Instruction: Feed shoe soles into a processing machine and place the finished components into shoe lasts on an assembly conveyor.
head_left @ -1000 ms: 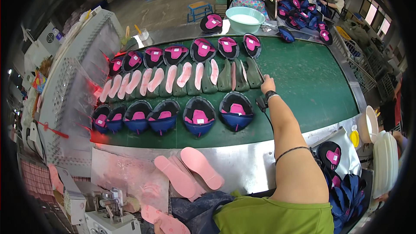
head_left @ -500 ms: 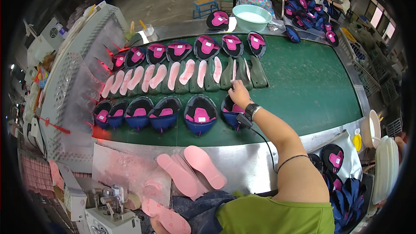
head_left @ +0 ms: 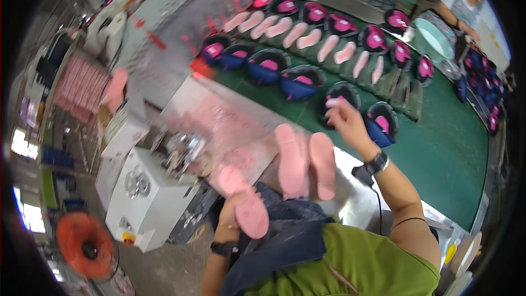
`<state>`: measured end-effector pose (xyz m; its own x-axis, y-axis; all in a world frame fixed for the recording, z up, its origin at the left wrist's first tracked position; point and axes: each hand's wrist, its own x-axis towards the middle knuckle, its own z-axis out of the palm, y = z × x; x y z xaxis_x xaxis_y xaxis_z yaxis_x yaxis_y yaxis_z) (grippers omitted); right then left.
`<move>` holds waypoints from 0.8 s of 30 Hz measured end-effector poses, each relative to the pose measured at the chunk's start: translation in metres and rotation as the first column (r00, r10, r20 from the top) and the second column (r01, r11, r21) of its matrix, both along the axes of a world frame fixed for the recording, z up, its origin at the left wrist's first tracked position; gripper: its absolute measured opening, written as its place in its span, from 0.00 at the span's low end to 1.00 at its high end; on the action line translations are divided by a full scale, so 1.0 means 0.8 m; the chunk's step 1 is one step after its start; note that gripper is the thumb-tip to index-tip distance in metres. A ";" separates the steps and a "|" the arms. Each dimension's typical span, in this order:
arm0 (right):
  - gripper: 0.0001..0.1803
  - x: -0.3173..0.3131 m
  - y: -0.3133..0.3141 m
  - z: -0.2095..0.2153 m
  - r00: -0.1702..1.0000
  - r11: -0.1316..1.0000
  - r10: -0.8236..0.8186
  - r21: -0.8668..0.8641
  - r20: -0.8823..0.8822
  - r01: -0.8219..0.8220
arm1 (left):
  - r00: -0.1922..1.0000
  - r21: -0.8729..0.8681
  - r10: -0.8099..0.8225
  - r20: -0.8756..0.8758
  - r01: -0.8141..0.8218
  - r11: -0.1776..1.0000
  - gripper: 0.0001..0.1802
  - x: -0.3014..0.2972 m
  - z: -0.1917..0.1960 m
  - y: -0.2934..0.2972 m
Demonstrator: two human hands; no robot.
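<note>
My left hand (head_left: pixel 229 215) grips a pink insole (head_left: pixel 253 216), held low in front of my lap beside the small machine (head_left: pixel 153 192). Another pink piece shows just beyond it. My right hand (head_left: pixel 350 126) hovers over the near row of shoe uppers, partly covering a blue upper (head_left: pixel 346 92) with a pink lining. Its fingers are curled but smeared by motion, so I cannot make out whether anything is in them. Between my hands, a stack of pink insoles (head_left: pixel 290 159) and a second pile of insoles (head_left: pixel 323 167) lie on the metal table edge.
On the green conveyor belt (head_left: pixel 438 148), dark shoe lasts carry pink insoles (head_left: pixel 327 48), with uppers on both sides. A pink-dusted board (head_left: pixel 211 115) adjoins the machine. An orange fan (head_left: pixel 85 244) stands lower left. Across the belt, a person (head_left: pixel 457 8) is near a pale green basin (head_left: pixel 433 38).
The view has swung left. My right hand has drawn back from the row of lasts to above the near uppers. My left hand has come further into view with the insole.
</note>
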<state>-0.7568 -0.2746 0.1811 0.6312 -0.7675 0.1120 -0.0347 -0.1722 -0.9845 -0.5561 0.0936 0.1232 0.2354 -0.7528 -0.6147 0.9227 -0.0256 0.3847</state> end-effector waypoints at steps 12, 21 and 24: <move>0.29 0.116 0.298 -0.020 0.864 0.832 0.472 0.411 -0.175 -0.371 | 0.914 0.120 0.086 0.397 -0.144 0.982 0.13 -0.003 0.052 -0.022; 0.25 0.073 0.241 0.046 0.891 0.892 -0.117 -0.440 -0.439 -0.100 | 0.941 0.040 -0.020 0.337 0.007 0.999 0.21 0.013 0.038 0.010; 0.22 0.049 0.224 0.029 0.871 0.767 -0.220 -0.630 -0.440 -0.124 | 0.949 -0.025 -0.083 0.304 0.095 0.995 0.23 0.009 0.021 0.024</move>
<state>-0.7173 -0.0954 0.2040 0.6983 -0.6597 0.2779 -0.4771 -0.7183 -0.5065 -0.5487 0.1132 0.1398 0.3368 -0.8009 -0.4951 0.7574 -0.0819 0.6477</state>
